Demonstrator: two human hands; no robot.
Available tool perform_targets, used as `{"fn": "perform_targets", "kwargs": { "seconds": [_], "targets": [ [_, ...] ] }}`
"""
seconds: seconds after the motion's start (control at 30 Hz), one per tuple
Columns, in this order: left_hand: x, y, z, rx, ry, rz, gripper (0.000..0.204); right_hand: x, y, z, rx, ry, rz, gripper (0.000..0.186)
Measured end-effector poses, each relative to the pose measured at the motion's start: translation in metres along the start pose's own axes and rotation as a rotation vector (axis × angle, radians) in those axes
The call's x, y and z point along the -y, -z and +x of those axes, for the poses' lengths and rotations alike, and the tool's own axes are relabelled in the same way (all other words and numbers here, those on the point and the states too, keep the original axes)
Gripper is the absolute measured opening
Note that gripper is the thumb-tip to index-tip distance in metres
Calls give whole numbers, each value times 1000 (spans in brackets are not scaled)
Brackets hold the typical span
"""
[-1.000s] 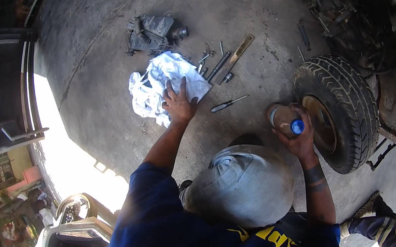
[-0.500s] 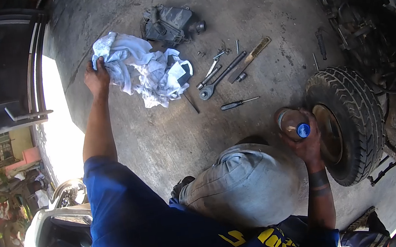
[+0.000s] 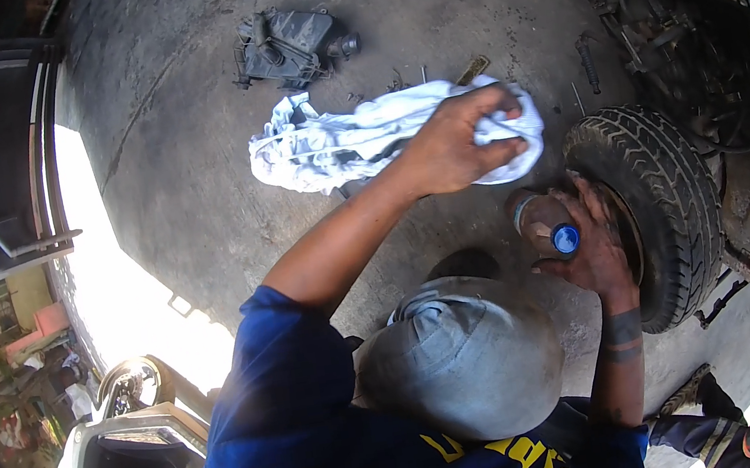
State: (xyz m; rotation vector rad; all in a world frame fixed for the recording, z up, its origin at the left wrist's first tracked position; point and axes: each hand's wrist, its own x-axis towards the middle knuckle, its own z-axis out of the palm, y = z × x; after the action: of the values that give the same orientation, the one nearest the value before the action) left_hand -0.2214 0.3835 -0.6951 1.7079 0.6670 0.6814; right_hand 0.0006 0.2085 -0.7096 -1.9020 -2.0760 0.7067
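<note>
Fingers (image 3: 488, 102) of the left hand (image 3: 456, 143) grip a rag (image 3: 411, 114) whose swing could topple the blue-capped bottle (image 3: 543, 217) (right hand (image 3: 598, 244) splayed)

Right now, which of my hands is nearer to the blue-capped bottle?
Right. Your right hand is close beside the blue-capped bottle, on its right; your left hand is farther off, ahead-left of it, holding the white rag.

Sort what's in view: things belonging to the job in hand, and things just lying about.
Seemingly in use:
white cloth, held in the left hand
blue-capped bottle, beside the right hand

Seemingly just lying about:
dark box with a hose stub
flat tool, partly hidden by the cloth
slim dark part beyond the wheel
</note>
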Motion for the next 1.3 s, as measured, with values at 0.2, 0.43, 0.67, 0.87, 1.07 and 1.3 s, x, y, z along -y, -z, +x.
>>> {"fn": "perform_targets", "kwargs": {
  "seconds": [0.2,0.43,0.67,0.87,1.07,1.3],
  "targets": [
    [-30,-86,70,600,-352,142,32,5,10,-5,61,-190,-12,95],
    [-22,-74,75,731,-207,358,52,-1,17,-6,4,-29,18,91],
    [-30,-86,71,349,-299,413,37,-11,18,4,97,-85,330,99],
    [-7,-91,79,141,-167,751,33,-16,2,15,-190,189,212,79],
    [-35,-7,129,213,-7,1127,56,-36,-23,20,-161,230,141,59],
    [-370,35,132,-542,-585,1086,21,-61,-32,22,-298,170,568,58]
  ]
}}
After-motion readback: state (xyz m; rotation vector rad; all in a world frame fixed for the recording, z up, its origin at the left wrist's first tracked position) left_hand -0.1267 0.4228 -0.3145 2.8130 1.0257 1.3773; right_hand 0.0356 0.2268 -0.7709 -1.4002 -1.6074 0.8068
